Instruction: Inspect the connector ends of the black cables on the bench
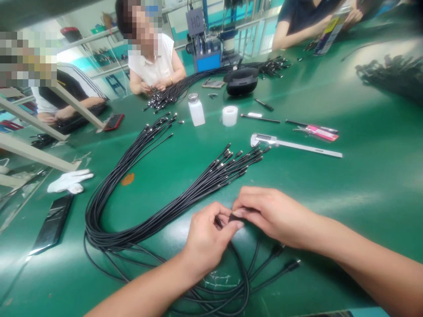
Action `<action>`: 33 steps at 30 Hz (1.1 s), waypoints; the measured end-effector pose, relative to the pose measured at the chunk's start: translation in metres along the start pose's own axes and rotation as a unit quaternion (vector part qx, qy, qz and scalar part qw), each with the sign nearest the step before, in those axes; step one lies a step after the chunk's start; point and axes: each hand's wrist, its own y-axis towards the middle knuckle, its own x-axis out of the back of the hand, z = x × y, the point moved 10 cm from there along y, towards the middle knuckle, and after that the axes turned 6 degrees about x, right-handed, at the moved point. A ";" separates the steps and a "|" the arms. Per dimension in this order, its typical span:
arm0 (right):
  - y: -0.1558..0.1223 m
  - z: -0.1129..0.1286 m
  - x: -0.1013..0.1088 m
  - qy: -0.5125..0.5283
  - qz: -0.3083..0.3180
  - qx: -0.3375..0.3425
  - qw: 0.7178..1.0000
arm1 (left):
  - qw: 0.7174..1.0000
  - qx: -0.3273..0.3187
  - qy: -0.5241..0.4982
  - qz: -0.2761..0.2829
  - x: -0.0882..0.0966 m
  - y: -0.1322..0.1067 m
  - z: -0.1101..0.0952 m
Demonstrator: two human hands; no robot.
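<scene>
My left hand (209,235) is closed on the black plug end of a USB cable (235,217), thumb on top. At the same plug end, my right hand (264,211) pinches with thumb and fingertips; the fingers partly hide the connector. Below both hands, loose black cables (243,281) loop over the green table, and one cable plug (292,265) points right. Beyond my left hand a thick bundle of black cables (109,211) curves in a U shape, its plug ends (238,163) fanned out toward the middle of the table.
Past the bundle are a white bottle (197,110), a tape roll (230,116), a digital caliper (294,145), and a black case (242,83). At left lie a white glove (70,181) and a phone (53,224). Co-workers sit across the green table (363,193), one handling cables (165,94).
</scene>
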 end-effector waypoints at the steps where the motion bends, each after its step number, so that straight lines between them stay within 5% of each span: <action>1: 0.000 0.000 -0.001 -0.006 0.004 0.001 1.000 | 1.000 -0.004 0.007 -0.002 0.000 0.000 -0.001; 9: -0.002 0.002 -0.006 -0.086 0.030 0.024 0.996 | 0.999 -0.023 0.040 0.007 -0.002 0.000 -0.005; 16: -0.003 -0.007 0.015 -0.041 -0.025 -0.019 0.999 | 1.000 -0.002 0.022 0.014 -0.003 0.002 -0.001; 33: -0.001 0.003 -0.006 -0.027 0.046 0.013 0.998 | 0.998 -0.025 0.054 0.027 -0.007 -0.001 -0.002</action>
